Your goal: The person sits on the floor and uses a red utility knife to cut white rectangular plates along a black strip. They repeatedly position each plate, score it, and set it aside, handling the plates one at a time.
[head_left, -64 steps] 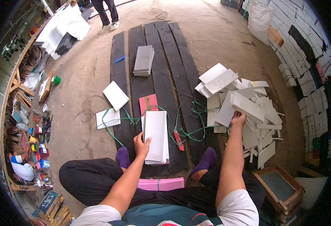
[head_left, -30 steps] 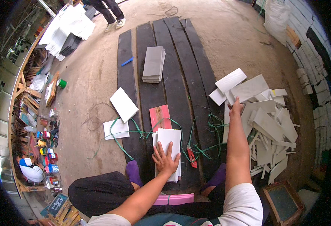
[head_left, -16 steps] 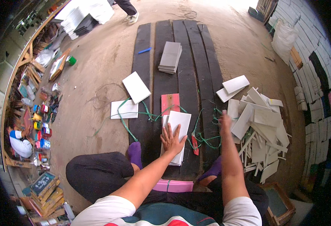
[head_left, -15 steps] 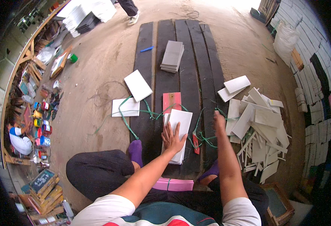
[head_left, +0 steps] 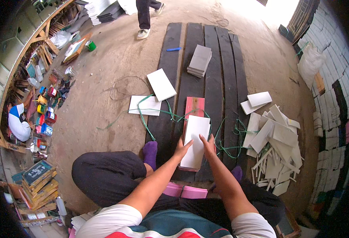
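Note:
A stack of white foam-like or card sheets (head_left: 197, 137) lies lengthwise before me, partly on a red board (head_left: 194, 104). My left hand (head_left: 182, 148) holds the stack's left side, its thumb on the top sheet. From the other side my right hand (head_left: 208, 145) grips it, thumb also on top. Green twine (head_left: 142, 113) trails loosely on both sides of the board, crossing it beyond the stack. Two white sheets (head_left: 161, 84) lie at the left, overlapping at their corners. Close to my lap is a pink bundle (head_left: 193, 192) with a dark tie around it.
Dark planks (head_left: 170, 75) bear a grey-white stack (head_left: 199, 59) and a blue stick-like tool (head_left: 173, 49). White offcuts (head_left: 277, 139) are heaped at the right, near two more sheets (head_left: 259, 99). Paint pots (head_left: 46, 117) and a seated person are at far left; another person walks beyond the planks.
My right hand has come in from the twine at the right to the stack's right side. The left hand has slid from flat on top to the left edge. The view has shifted.

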`<state>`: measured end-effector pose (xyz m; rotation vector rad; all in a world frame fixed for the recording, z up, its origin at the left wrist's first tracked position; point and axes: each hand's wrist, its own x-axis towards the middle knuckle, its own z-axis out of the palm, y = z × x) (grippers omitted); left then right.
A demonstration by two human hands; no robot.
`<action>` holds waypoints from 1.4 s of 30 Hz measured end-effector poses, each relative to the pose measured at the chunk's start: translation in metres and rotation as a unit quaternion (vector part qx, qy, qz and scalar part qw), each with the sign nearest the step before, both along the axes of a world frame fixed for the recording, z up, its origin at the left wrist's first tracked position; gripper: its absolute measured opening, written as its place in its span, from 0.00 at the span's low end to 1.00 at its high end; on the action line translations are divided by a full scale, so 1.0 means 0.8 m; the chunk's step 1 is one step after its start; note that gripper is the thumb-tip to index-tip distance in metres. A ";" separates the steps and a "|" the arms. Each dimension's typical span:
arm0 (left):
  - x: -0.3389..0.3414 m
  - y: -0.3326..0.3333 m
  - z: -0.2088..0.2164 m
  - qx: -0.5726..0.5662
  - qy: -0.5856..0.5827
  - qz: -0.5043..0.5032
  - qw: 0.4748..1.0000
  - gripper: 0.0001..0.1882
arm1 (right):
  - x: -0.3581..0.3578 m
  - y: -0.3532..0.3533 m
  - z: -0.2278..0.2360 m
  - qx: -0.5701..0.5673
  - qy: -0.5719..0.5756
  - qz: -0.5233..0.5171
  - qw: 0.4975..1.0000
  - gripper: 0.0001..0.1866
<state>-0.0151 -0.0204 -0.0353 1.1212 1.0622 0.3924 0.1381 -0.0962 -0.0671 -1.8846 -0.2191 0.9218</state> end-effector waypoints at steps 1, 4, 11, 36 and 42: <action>-0.006 0.007 0.012 -0.062 -0.010 0.013 0.998 0.42 | -0.010 0.000 0.017 -0.007 0.051 -0.042 0.998 0.60; -0.020 0.015 0.009 -0.118 -0.040 -0.043 0.991 0.43 | -0.005 -0.027 -0.013 0.052 0.119 0.018 0.991 0.54; -0.024 0.016 0.007 -0.067 0.060 -0.054 0.994 0.46 | -0.014 -0.043 0.002 0.107 0.202 0.080 0.970 0.51; 0.036 -0.038 -0.049 0.088 0.036 -0.049 0.994 0.51 | 0.018 -0.087 0.001 0.202 0.362 -0.058 0.908 0.37; 0.027 -0.010 -0.014 0.074 -0.073 -0.043 0.994 0.52 | 0.032 -0.055 0.035 0.158 0.339 0.013 0.927 0.45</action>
